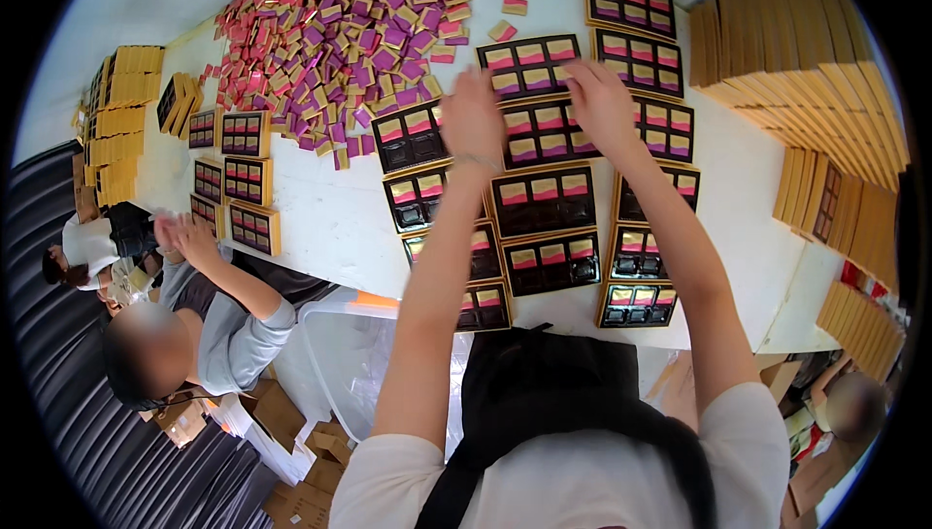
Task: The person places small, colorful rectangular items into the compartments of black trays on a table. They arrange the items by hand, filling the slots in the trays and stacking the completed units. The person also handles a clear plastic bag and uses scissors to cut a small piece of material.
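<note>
My left hand (473, 119), fingers bent down, hovers at the gap between the left column and the middle column of trays. My right hand (600, 110) has its curled fingertips at the right end of the farthest middle tray (531, 65). Fingers on both hands look drawn together; anything in them is hidden. The black trays hold small foil-wrapped squares, gold-pink along the far row. Several far trays, such as the right one (636, 60), also carry gold-purple squares in their near row. Nearer trays, like the middle one (544, 201), show dark cells in the near row.
A heap of loose wrapped squares (359, 39) covers the table's far left. Stacked yellow-brown boxes (796, 63) line the right side. A co-worker (228, 335) sits at left beside more filled trays (248, 181). A clear plastic bin (325, 349) stands below the table edge.
</note>
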A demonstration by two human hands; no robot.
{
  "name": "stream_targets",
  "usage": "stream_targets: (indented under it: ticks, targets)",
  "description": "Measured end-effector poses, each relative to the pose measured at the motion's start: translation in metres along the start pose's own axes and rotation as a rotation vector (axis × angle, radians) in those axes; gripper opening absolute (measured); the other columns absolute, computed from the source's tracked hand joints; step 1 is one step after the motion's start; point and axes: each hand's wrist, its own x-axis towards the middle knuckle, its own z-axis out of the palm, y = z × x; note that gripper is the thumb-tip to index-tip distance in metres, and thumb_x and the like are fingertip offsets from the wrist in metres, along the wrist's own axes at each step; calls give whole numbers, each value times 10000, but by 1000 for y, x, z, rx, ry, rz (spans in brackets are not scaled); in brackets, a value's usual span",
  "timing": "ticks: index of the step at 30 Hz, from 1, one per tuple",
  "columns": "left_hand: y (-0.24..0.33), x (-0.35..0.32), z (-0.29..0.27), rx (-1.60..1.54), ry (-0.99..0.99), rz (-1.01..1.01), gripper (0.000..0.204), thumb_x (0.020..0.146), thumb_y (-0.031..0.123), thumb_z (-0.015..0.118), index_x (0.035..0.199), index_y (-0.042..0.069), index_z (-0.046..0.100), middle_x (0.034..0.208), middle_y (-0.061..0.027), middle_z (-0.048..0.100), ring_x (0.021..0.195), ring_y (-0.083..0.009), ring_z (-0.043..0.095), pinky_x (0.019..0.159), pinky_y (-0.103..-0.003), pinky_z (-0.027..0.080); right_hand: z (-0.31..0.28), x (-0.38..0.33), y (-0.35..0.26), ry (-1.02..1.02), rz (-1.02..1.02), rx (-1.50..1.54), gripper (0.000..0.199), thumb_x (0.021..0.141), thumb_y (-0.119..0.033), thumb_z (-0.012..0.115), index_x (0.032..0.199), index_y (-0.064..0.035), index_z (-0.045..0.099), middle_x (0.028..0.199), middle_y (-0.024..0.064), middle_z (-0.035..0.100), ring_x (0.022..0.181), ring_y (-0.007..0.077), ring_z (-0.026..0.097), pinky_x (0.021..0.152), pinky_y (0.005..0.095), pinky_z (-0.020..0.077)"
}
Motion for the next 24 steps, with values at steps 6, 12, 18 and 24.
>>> stream_targets:
  ticks: [6, 12, 18, 24]
  targets:
    - [-97, 83, 23, -96, -93, -169, 216, 778, 166, 679, 982, 94, 673, 976, -123, 635, 942, -323, 604, 800, -424, 503, 121, 116, -12, -461, -57, -61, 166, 762, -53, 615, 920, -13, 643, 983, 138, 616, 941, 323, 599, 771, 417, 517]
    - [-113, 96, 32, 23, 126, -124, 319, 763, 208, 721, 1047, 105, 620, 1026, -94, 589, 1013, -313, 551, 845, -408, 479, 173, 123, -18, -371, -218, -233, 193, 759, -40, 612, 948, -4, 628, 1043, 175, 593, 943, 312, 602, 782, 395, 521]
    - [-141, 109, 14, 207, 102, 241, 252, 781, 268, 698, 960, 98, 644, 947, -59, 632, 934, -277, 586, 822, -390, 488, 160, 133, -8, -459, -431, -152, 167, 774, -75, 632, 933, -24, 641, 882, 129, 646, 855, 286, 635, 734, 377, 517]
    - [-93, 92, -31, -714, -341, -537, 255, 914, 219, 629, 1066, 17, 666, 878, -45, 685, 678, -131, 658, 512, -256, 506, 111, 114, 8, -551, 147, 525, 238, 812, -87, 630, 1041, -89, 694, 881, 98, 700, 731, 203, 655, 684, 325, 507]
